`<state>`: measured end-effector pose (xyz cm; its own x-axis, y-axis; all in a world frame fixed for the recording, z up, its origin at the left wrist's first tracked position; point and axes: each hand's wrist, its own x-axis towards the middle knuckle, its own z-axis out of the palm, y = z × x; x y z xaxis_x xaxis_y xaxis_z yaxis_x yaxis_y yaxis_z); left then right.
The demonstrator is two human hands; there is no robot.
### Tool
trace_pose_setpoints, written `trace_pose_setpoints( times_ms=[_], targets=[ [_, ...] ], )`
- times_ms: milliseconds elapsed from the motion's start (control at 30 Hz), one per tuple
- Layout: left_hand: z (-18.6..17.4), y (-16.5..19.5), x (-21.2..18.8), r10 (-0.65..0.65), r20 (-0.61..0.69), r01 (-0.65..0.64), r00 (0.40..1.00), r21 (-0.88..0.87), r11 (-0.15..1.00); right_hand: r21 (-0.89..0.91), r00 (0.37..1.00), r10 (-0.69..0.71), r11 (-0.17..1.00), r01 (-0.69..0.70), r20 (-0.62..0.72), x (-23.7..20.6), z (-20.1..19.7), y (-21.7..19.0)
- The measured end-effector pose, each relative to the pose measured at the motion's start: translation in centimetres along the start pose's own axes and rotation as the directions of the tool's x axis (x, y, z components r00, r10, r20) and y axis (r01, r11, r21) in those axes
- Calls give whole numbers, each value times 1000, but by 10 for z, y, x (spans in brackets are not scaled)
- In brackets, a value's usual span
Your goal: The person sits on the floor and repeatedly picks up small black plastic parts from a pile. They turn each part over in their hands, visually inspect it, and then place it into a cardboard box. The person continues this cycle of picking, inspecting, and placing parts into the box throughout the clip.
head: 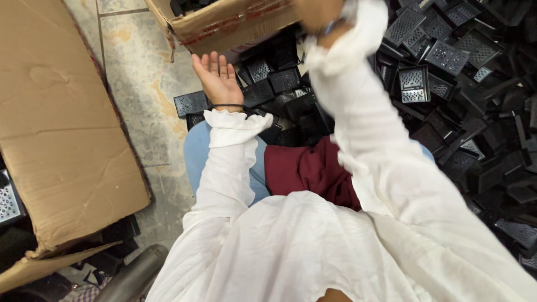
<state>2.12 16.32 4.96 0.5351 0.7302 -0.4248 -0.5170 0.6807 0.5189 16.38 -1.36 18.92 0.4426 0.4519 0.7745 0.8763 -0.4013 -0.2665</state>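
So the left hand [217,75] is out flat, palm up, fingers [214,60] spread open and holding nothing, with a thin dark band at the wrist just above a frilly white cuff. It hovers right over the near edge of a big heap of black plastic parts [447,61] piled on the floor. Those parts are small, squarish, flat-ish trays or covers with a perforated grid face, matte black, a few looking greyer where the light hits the mesh. They lie every which way, some face up, some on edge, spilling from the middle of the view all the way to the right side. One sits on its own [191,103] on the tiled floor [140,67] just left of the hand.

The right hand [320,14] is raised up near the top, blurred, so I can't tell if its fingers are open or closed. It's next to a cardboard box [224,25]. A flattened cardboard sheet [61,123] lies on the left.
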Motion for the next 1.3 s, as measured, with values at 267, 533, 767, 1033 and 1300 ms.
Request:
trace_pose_setpoints(
  times_ms=[267, 533, 767, 1033, 1300],
  targets=[
    [0, -32, 15, -114, 20, 112, 993, 93, 989, 169, 746, -123, 986, 15, 655, -160, 101, -26],
    [15, -48, 0, 148, 353, -278, 924, 350, 895, 512, 501, 327, 59, -857, 801, -131, 49, 2],
    [49, -2, -57, -214, 644, 122, 735, 185, 975, 423, 453, 71, -505, -752, 889, -108, 55, 12],
    [35, -19, -17, 187, 286, -187, 940, -29, 982, -246, 897, 289, 946, -213, 335, -121, 153, -22],
    [35, -24, -10, -145, 178, 163, 973, -91, 982, -179, 484, 634, 699, -692, 603, -128, 126, -10]
  ],
)
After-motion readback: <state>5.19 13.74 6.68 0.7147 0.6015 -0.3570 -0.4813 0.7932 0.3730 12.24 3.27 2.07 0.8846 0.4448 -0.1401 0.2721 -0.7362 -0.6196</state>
